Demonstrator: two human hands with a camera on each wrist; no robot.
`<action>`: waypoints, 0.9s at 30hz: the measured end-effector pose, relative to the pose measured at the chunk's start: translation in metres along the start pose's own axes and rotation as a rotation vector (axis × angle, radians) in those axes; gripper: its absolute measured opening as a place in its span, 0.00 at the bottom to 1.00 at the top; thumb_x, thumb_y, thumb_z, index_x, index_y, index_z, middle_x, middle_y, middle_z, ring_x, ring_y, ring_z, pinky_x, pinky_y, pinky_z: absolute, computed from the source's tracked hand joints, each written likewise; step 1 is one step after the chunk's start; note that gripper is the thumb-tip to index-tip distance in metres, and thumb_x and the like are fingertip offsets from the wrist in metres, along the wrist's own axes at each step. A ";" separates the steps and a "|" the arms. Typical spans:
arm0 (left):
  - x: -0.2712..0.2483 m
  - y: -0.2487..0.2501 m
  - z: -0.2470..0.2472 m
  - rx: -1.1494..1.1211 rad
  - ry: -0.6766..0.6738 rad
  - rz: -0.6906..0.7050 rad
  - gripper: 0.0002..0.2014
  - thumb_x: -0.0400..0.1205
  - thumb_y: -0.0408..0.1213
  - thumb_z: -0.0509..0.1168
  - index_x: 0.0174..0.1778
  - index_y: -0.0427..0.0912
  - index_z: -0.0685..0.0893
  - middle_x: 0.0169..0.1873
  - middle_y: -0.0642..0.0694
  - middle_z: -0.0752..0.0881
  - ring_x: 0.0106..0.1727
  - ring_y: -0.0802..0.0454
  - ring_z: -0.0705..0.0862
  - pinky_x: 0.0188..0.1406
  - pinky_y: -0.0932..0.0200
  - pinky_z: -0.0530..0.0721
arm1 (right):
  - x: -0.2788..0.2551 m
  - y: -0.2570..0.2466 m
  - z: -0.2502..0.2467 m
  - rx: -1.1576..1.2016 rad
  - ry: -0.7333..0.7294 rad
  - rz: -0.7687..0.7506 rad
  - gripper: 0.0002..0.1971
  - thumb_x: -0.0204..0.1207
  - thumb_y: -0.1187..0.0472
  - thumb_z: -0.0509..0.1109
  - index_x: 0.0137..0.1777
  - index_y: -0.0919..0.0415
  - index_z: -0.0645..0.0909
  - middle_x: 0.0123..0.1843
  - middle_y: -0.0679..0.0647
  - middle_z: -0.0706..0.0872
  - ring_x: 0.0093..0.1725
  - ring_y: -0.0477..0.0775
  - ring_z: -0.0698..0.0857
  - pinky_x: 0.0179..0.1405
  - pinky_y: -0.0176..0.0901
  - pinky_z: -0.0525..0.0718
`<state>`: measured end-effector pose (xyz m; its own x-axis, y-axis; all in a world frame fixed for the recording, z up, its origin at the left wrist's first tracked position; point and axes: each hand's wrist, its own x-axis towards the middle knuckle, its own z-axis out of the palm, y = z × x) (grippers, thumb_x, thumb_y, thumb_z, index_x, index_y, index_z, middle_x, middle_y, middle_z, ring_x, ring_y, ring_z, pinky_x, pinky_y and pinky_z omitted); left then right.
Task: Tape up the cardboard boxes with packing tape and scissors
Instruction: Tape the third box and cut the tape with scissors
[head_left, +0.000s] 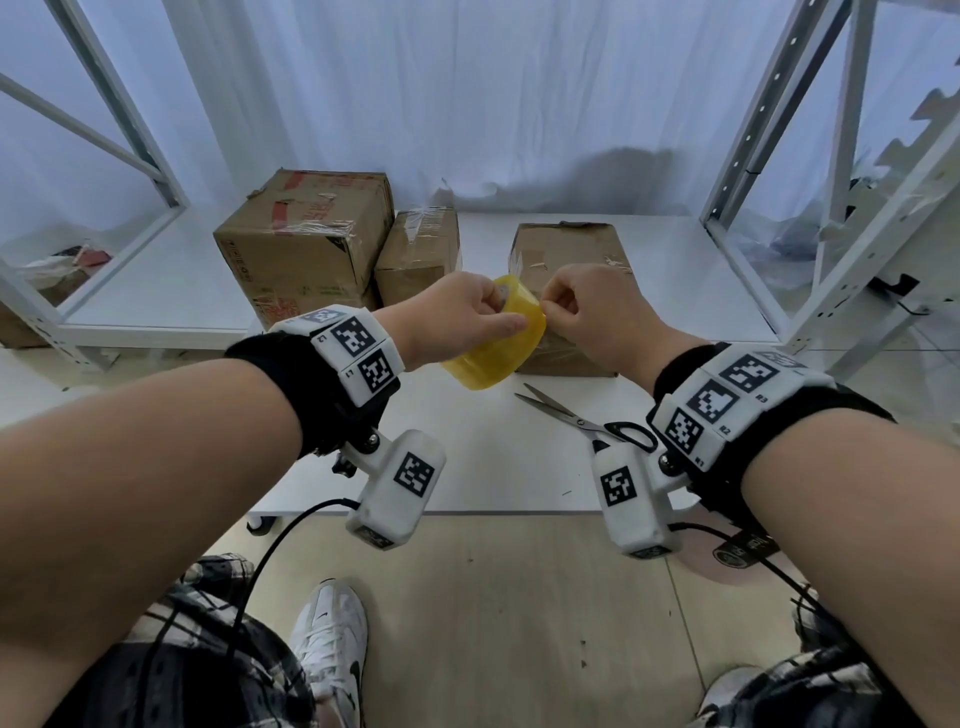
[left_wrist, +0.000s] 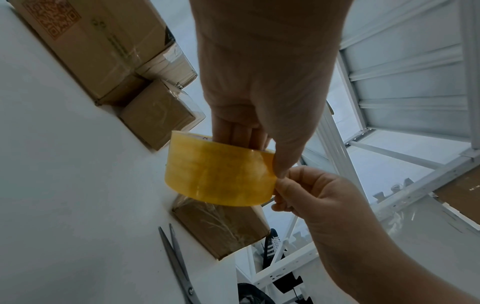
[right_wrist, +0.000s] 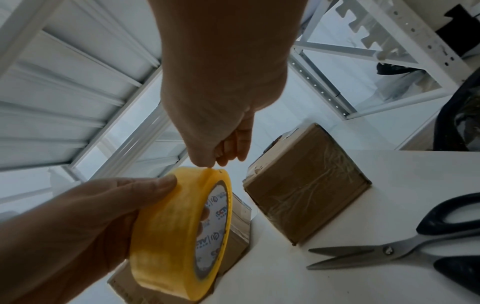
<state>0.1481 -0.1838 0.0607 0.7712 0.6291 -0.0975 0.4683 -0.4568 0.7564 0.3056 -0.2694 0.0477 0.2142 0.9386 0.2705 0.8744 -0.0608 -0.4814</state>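
A yellow roll of packing tape (head_left: 498, 343) (left_wrist: 218, 174) (right_wrist: 179, 232) is held in the air above the white table (head_left: 467, 467). My left hand (head_left: 457, 317) grips it, fingers through the core and thumb on the outer face. My right hand (head_left: 582, 306) (right_wrist: 215, 160) pinches at the roll's outer layer near its top edge. Directly behind the roll lies a flat cardboard box (head_left: 566, 260) (right_wrist: 306, 185) wrapped in clear tape. Scissors (head_left: 587, 421) (right_wrist: 405, 246) with black handles lie partly spread on the table, to the right under my right wrist.
A big cardboard box (head_left: 306, 239) and a smaller one (head_left: 421, 254) stand at the back left of the table. White metal shelf frames (head_left: 831, 171) flank both sides. My shoes (head_left: 332, 639) are on the wooden floor below the table's front edge.
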 end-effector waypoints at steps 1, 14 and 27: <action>0.000 0.000 0.000 -0.006 -0.002 -0.001 0.16 0.82 0.45 0.67 0.57 0.35 0.83 0.52 0.35 0.86 0.52 0.42 0.84 0.50 0.53 0.81 | 0.000 -0.001 0.001 -0.038 -0.009 -0.009 0.05 0.80 0.64 0.65 0.44 0.63 0.80 0.43 0.54 0.82 0.41 0.51 0.78 0.39 0.40 0.75; 0.004 0.007 0.006 0.089 0.035 0.003 0.13 0.82 0.46 0.67 0.50 0.38 0.81 0.39 0.47 0.81 0.37 0.55 0.76 0.33 0.62 0.73 | -0.002 0.009 0.000 0.067 -0.156 0.104 0.04 0.82 0.64 0.60 0.46 0.61 0.75 0.39 0.49 0.78 0.41 0.53 0.79 0.35 0.34 0.75; 0.009 0.009 0.005 -0.091 0.171 -0.014 0.19 0.82 0.45 0.67 0.54 0.28 0.81 0.31 0.46 0.74 0.32 0.53 0.72 0.34 0.60 0.72 | 0.001 0.001 0.003 0.395 0.179 0.188 0.06 0.79 0.64 0.71 0.51 0.63 0.89 0.43 0.47 0.86 0.50 0.48 0.85 0.62 0.46 0.83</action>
<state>0.1610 -0.1855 0.0630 0.6769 0.7361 -0.0032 0.4318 -0.3935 0.8116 0.3050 -0.2672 0.0449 0.4554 0.8479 0.2713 0.5883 -0.0579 -0.8066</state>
